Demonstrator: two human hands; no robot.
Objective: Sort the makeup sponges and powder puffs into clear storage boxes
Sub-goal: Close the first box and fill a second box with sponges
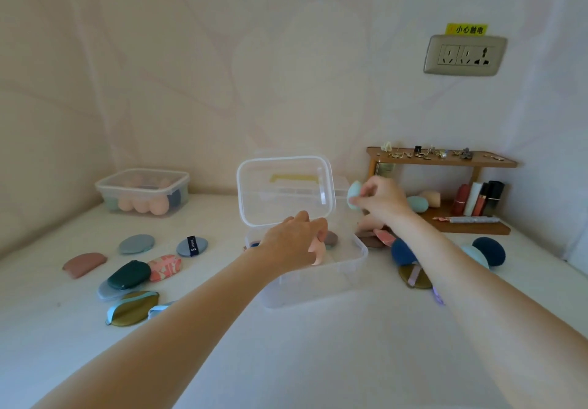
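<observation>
Mid-sort, w/ open clear box at centre, lid up. Lidded box far left of it, already holding peach sponges. Loose puffs lying left of open box, more to its right. Left hand curling round peach sponge over open box. Right hand pinching mint sponge just right of lid. Next, prob.: releasing peach inside, then mint.

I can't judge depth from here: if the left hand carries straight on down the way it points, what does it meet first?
Probably the floor of the open clear plastic storage box. The left hand, holding a peach egg-shaped makeup sponge, points down into it; a small mauve puff lies just beyond, though depth is unclear.
</observation>
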